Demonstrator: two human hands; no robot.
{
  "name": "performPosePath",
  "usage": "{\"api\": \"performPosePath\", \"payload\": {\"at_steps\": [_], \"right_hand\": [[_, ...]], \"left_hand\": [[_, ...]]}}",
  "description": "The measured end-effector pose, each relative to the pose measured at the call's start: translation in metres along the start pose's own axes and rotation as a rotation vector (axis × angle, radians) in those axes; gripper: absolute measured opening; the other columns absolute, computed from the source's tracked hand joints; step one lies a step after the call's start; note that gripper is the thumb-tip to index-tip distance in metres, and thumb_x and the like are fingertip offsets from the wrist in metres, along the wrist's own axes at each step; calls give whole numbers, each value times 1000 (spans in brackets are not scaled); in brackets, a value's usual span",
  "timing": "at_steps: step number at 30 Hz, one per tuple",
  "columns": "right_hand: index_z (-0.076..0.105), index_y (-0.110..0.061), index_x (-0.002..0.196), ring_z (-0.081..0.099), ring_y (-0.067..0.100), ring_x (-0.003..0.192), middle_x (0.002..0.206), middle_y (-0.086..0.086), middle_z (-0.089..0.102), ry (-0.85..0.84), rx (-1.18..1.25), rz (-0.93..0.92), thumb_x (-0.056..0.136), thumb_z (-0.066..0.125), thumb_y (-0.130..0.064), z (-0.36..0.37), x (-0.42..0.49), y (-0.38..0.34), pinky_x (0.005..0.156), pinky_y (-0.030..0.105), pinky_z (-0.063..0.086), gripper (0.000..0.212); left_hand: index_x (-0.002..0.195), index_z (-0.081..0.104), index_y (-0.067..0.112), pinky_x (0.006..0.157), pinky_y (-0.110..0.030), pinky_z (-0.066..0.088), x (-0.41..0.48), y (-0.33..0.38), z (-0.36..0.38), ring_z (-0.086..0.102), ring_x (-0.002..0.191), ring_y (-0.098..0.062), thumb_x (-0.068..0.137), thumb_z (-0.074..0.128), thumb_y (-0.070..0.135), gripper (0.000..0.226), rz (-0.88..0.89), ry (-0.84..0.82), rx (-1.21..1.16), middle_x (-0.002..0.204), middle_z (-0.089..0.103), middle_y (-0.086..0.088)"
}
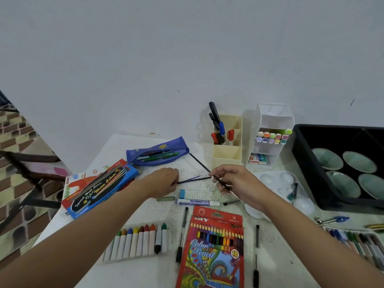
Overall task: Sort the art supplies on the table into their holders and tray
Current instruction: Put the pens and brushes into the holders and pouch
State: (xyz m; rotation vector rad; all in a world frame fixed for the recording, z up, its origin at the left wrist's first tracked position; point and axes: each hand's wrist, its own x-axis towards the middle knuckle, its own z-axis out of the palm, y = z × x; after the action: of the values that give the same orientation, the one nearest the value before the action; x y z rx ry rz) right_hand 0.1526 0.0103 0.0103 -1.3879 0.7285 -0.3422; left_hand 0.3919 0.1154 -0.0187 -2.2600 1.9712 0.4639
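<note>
Slantwise: paintbrush pinched, holder just beyond

Right hand [234, 181] pinched a thin black paintbrush [200, 163] mid-shaft above the table [203, 190], its long axis running from far-left to near-right. The cream pen holder [226, 156] stood just behind, nearer this hand. Left hand [164, 180] curled over the ends of thin dark sticks [193, 179].

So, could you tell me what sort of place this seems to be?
Probably a home art or craft corner: a paint-speckled white table, a cream holder of markers, a colour pencil box and crayons.
</note>
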Motion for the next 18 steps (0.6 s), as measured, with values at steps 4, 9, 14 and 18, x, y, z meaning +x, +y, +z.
{"api": "performPosePath", "payload": {"at_steps": [4, 9, 14, 18], "right_hand": [[70, -2, 115, 70, 24, 88, 99, 14, 71, -60, 41, -25, 87, 65, 12, -8, -3, -9, 80, 34, 56, 32], [78, -16, 92, 62, 11, 71, 84, 2, 71, 227, -260, -244, 89, 74, -17, -7, 3, -10, 70, 26, 49, 5], [73, -15, 98, 57, 4, 88, 96, -5, 60, 278, -685, -445, 100, 58, -24, -3, 15, -14, 77, 12, 42, 17], [74, -14, 113, 56, 0, 89, 109, -6, 67, 159, -801, -490, 100, 60, -23, 8, 23, -18, 80, 8, 40, 21]], "left_hand": [[112, 57, 18, 75, -22, 39, -1, -4, 1, 48, 85, -11, 103, 51, 25, 14, 24, 37, -61, 98, 52, 6], [111, 62, 21, 72, -22, 37, -4, -8, -5, 52, 87, -12, 101, 53, 29, 15, 44, 79, -37, 98, 57, 6], [111, 67, 27, 77, -23, 40, -9, 5, -50, 51, 84, -5, 102, 52, 31, 17, 94, 189, -66, 92, 51, 14], [95, 75, 25, 69, -13, 38, -15, 20, -94, 55, 72, 1, 93, 69, 32, 10, 108, 254, -179, 80, 58, 19]]}}
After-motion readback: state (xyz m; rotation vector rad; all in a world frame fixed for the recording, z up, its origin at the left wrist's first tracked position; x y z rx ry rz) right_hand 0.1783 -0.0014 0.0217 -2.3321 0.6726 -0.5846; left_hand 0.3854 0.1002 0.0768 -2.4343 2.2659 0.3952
